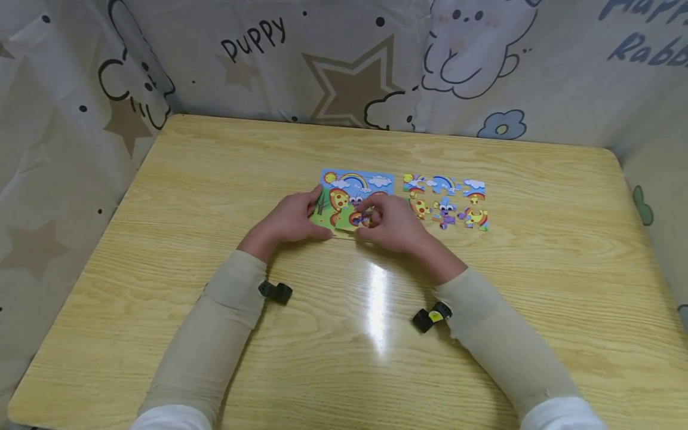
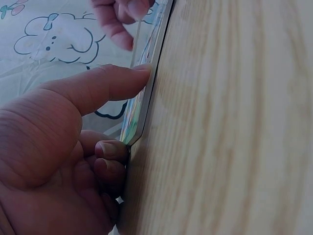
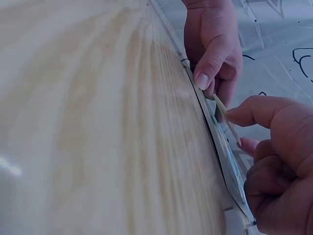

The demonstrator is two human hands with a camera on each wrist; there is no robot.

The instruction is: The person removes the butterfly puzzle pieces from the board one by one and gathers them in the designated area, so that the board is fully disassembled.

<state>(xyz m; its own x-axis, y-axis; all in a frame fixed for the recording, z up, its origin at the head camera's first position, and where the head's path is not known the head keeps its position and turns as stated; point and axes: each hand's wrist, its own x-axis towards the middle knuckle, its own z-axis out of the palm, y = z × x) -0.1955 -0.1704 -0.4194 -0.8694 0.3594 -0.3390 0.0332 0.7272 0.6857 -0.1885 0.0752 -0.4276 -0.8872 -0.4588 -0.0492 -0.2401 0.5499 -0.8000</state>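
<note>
A colourful picture puzzle board (image 1: 353,178) with a sun and rainbow lies on the wooden table. My left hand (image 1: 290,218) holds the board at its left side, thumb on the near edge and fingers at the left edge; the thumb (image 2: 110,85) shows close up in the left wrist view. Over the board's lower middle, my right hand (image 1: 395,226) pinches a thin puzzle piece (image 3: 225,117) between thumb and finger. The piece is tilted, close above the board surface. The right hand hides the board's lower right part.
Several loose puzzle pieces lie in two rows right of the board, among them a rainbow piece (image 1: 444,184) and a purple character piece (image 1: 445,212). The wooden table (image 1: 215,358) reaches back to a printed cloth (image 1: 344,36).
</note>
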